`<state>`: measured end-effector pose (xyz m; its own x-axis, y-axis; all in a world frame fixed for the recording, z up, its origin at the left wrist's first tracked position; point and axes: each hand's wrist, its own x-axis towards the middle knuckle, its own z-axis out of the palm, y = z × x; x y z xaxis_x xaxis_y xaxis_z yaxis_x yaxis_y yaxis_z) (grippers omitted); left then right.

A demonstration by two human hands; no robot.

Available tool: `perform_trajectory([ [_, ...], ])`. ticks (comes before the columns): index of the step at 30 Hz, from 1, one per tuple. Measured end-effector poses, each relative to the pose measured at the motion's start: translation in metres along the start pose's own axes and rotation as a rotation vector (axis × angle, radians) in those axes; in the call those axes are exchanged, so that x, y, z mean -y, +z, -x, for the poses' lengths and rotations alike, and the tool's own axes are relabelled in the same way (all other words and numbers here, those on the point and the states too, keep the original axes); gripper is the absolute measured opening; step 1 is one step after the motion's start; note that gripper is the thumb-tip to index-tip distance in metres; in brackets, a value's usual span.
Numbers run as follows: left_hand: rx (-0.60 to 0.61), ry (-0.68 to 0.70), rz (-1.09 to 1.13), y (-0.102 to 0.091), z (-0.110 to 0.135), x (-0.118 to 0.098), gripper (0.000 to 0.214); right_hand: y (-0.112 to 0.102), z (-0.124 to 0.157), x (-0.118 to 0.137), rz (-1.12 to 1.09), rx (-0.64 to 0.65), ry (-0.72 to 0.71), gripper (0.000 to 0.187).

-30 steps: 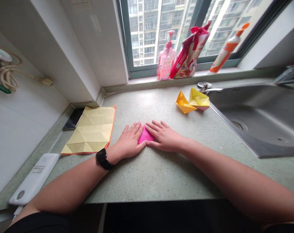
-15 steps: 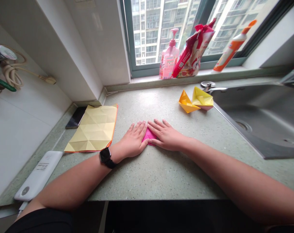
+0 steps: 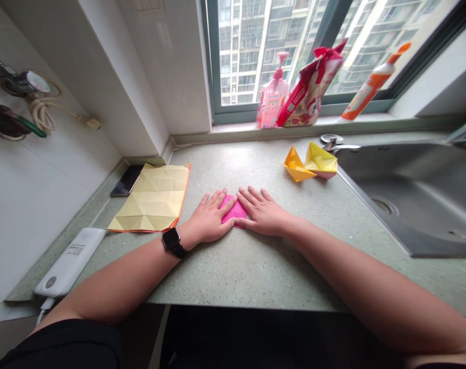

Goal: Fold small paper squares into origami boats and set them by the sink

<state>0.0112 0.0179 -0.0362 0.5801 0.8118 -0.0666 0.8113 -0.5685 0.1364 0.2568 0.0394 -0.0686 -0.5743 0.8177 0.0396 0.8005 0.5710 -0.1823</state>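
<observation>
2 bare hands lie palms down on a speckled green stone countertop (image 3: 256,271), fingers spread, neither one gripping. The left hand (image 3: 208,219), with a black wristwatch (image 3: 172,242) at its wrist, and the right hand (image 3: 262,214) sit slightly apart, their thumbs close together. Between them lies a folded piece of magenta paper (image 3: 233,209), flat on the stone, with the fingers of both hands at its edges.

Taking that paper as the centre of a clock, with 12 toward the window (image 3: 263,51), a creased yellow paper sheet (image 3: 152,199) with orange edges lies unfolded at 9 o'clock. A black phone (image 3: 127,180) sits just beyond it, toward 10 o'clock, and a white power bank (image 3: 69,262) lies at 8 o'clock. At 2 o'clock, 2 paper boats touch: an orange paper boat (image 3: 297,165) and a yellow paper boat (image 3: 321,160).

A stainless steel sink (image 3: 409,200) fills the 3 o'clock side, its drain (image 3: 384,206) showing in the basin. On the sill, from 12 to 2 o'clock, stand 3 containers: a pink pump bottle (image 3: 271,95), a red-and-white bag (image 3: 308,89) tied with a red ribbon and touching the bottle, and a tilted orange-and-white squeeze bottle (image 3: 371,84). Their contents cannot be made out.
</observation>
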Motion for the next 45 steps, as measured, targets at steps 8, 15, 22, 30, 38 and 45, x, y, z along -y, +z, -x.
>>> perform_trajectory([
  [8,-0.022,0.021,-0.010,0.000,0.001,0.000,0.071,-0.007,-0.001,0.001,-0.036,0.024,0.049,0.111],
  [15,0.067,0.160,-0.004,-0.008,0.000,-0.004,0.067,-0.022,-0.006,-0.020,-0.147,-0.119,0.102,0.076],
  [22,0.058,0.224,0.006,0.002,-0.004,-0.001,0.087,-0.016,-0.004,-0.012,-0.165,-0.028,0.017,0.070],
  [30,0.044,0.160,-0.004,0.001,0.000,0.005,0.103,-0.009,-0.001,-0.014,-0.012,0.039,-0.037,0.067],
  [38,-0.162,0.431,0.081,-0.014,0.014,0.006,0.068,-0.011,0.001,-0.006,0.002,0.012,0.032,0.066],
  [45,-0.246,0.434,0.212,-0.014,0.016,0.010,0.021,-0.029,0.001,-0.008,-0.234,-0.165,-0.110,0.046],
])
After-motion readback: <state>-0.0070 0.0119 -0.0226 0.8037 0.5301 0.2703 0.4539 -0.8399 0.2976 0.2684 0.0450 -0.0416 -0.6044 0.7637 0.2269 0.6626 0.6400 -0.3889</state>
